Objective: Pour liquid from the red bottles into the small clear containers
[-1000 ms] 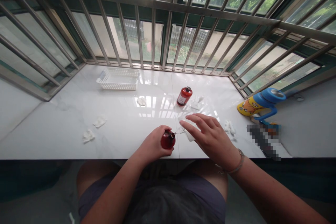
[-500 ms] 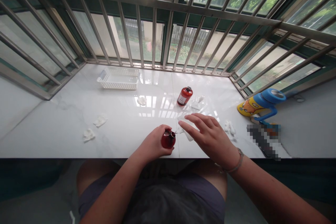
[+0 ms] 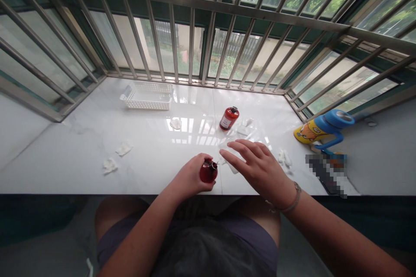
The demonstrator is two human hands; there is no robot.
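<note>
My left hand is wrapped around a dark red bottle near the counter's front edge. The bottle's narrow neck faces up toward me. To its right, my right hand is held with the fingers stretched and apart, and I see nothing gripped in it. Clear plastic wrapping lies partly hidden beneath those fingers. A second red bottle with a white label stands farther back, beside a small clear plastic piece.
Crumpled white tissues lie at the left, and more tissue at the right. A white basket sits at the back left. At the right are a blue-and-yellow water bottle and a pixelated dark object. Window bars line the back.
My right hand has shifted very slightly to the left. My left hand keeps its hold on the bottle, and the other things stay where they were.
</note>
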